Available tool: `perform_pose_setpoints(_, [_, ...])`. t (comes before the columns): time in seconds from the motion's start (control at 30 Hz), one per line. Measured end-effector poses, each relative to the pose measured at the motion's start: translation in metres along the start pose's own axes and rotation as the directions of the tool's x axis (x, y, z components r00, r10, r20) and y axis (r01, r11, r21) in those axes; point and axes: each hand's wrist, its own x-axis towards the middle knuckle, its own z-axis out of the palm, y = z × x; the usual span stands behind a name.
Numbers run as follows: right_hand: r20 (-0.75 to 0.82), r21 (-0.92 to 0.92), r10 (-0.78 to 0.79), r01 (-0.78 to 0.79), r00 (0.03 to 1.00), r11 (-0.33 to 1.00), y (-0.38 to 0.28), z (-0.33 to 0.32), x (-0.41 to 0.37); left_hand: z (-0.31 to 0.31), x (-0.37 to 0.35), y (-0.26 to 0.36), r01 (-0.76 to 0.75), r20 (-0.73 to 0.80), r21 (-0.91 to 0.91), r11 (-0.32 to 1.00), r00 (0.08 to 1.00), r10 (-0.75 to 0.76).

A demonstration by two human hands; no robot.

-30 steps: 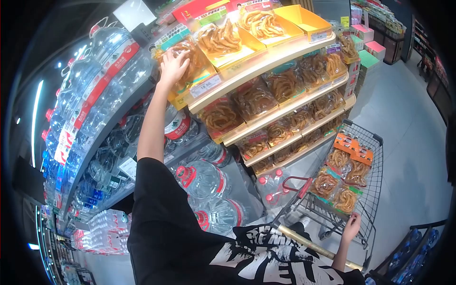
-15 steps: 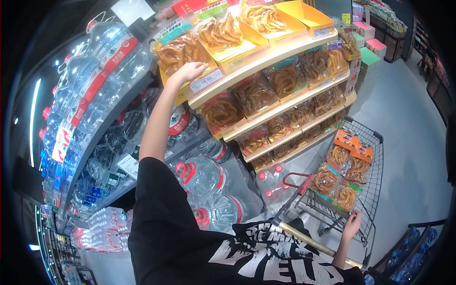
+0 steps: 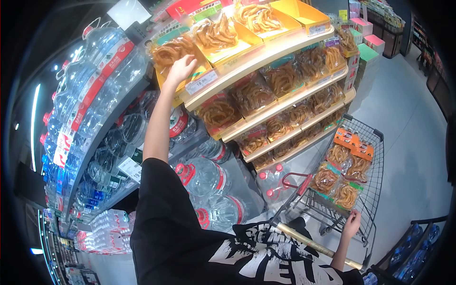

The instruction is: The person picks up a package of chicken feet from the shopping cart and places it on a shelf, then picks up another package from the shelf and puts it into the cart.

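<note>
- The price tag (image 3: pixel 201 82) on the top shelf's edge read about 18.90, slightly blurred; its smaller print could not be made out.
- A second price tag (image 3: pixel 130 169), on the water rack, began with 19, the rest unclear.
- Red bands on the large water bottles (image 3: pixel 102 52) bore white Chinese characters, too small to read surely.
- Large white letters crossed the black shirt (image 3: pixel 275 256), broken up by folds.
- The left hand (image 3: pixel 183 69) had its fingers loosely bent over the front of the near snack pack (image 3: pixel 173 51); nothing showed in its grasp, and whether it touched the wrapper could not be told.
- That clear pack of brown, twisted pieces lay in a yellow tray on the top shelf (image 3: pixel 256 59).
- The right hand (image 3: pixel 352 223) was partly curled at the near end of the shopping cart (image 3: pixel 375 175), just beside the packs in the cart (image 3: pixel 346 195); whether it gripped anything could not be told.
- Orange header cards (image 3: pixel 354 145) topped the farther packs in the cart.
- More snack packs filled the lower shelves (image 3: pixel 289 123).
- Big red-capped jugs (image 3: pixel 204 175) stood below the left forearm, which hid part of the water rack (image 3: pixel 107 114).
</note>
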Motion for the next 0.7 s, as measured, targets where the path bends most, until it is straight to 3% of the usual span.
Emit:
perform_pose_setpoints(0.07, [0.005,0.037,0.034,-0.034,0.999,0.999,-0.003,-0.001,-0.001,-0.004,-0.007,0.009,-0.048,-0.244,0.233,0.971,0.964,0.106])
perform_pose_setpoints(0.1, [0.014,0.068,0.065,-0.066,0.998,0.995,-0.007,-0.001,-0.003,-0.003,-0.008,0.009,-0.050,-0.244,0.237,0.970,0.964,0.109])
perform_pose_setpoints(0.17, [0.010,0.070,0.054,-0.055,0.998,0.996,-0.001,0.001,-0.004,0.000,-0.011,0.006,-0.089,-0.342,0.576,0.813,0.877,0.338])
perform_pose_setpoints(0.2, [0.001,0.068,0.043,-0.043,0.999,0.997,-0.001,0.001,-0.004,-0.004,-0.014,0.009,-0.129,-0.288,0.616,0.777,0.881,0.375])
perform_pose_setpoints(0.3, [0.002,0.063,0.053,-0.053,0.999,0.997,-0.006,-0.001,-0.006,-0.011,-0.018,0.020,-0.048,-0.273,0.704,0.709,0.903,0.332])
perform_pose_setpoints(0.37, [0.005,0.064,0.067,-0.067,0.998,0.996,-0.009,-0.001,-0.008,-0.012,-0.012,0.013,-0.058,-0.283,0.676,0.734,0.900,0.332])
perform_pose_setpoints(0.43, [0.006,0.059,0.081,-0.082,0.997,0.995,-0.011,-0.003,-0.010,-0.011,-0.012,0.013,0.077,-0.287,0.629,0.774,0.948,0.139])
perform_pose_setpoints(0.5, [0.009,0.086,0.106,-0.107,0.994,0.991,-0.013,-0.005,-0.011,-0.008,-0.011,0.006,0.048,-0.320,0.618,0.785,0.927,0.195])
perform_pose_setpoints(0.7, [-0.001,0.040,0.091,-0.091,0.996,0.995,-0.010,-0.005,-0.012,-0.002,-0.008,0.006,0.195,-0.420,0.641,0.742,0.898,0.127])
